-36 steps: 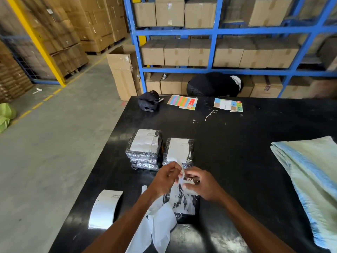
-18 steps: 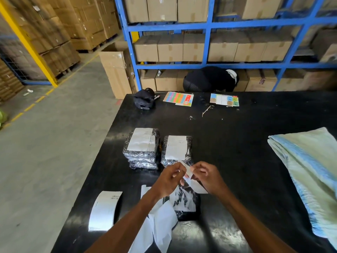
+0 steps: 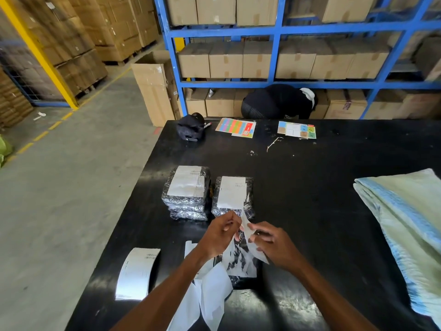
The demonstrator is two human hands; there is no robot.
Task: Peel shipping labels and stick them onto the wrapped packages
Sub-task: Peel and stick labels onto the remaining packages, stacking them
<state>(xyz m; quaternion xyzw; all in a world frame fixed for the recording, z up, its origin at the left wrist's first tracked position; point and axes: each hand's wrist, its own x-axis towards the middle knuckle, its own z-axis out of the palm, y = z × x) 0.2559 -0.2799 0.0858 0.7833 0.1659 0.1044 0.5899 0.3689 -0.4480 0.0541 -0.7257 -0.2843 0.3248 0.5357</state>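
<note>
My left hand (image 3: 220, 235) and my right hand (image 3: 274, 244) pinch a white shipping label (image 3: 248, 231) between them, just above a dark wrapped package (image 3: 243, 266) that lies on the black table (image 3: 310, 187). Beyond my hands sit a stack of silver-wrapped packages (image 3: 187, 194) and a single package (image 3: 232, 195), each with a white label on top. A curled strip of labels (image 3: 137, 273) rests near the table's left edge. Loose white backing sheets (image 3: 210, 299) lie under my left forearm.
A folded pale green and blue cloth (image 3: 410, 235) covers the table's right side. At the far edge lie a black pouch (image 3: 191, 127) and two coloured sticker sheets (image 3: 236, 127) (image 3: 297, 130). Blue racks with cardboard boxes (image 3: 262, 58) stand behind, and a person in black (image 3: 279, 101) crouches there.
The label has come further off its backing between my fingers, and my hands have shifted slightly. My head has tilted, so the whole scene sits a little lower.
</note>
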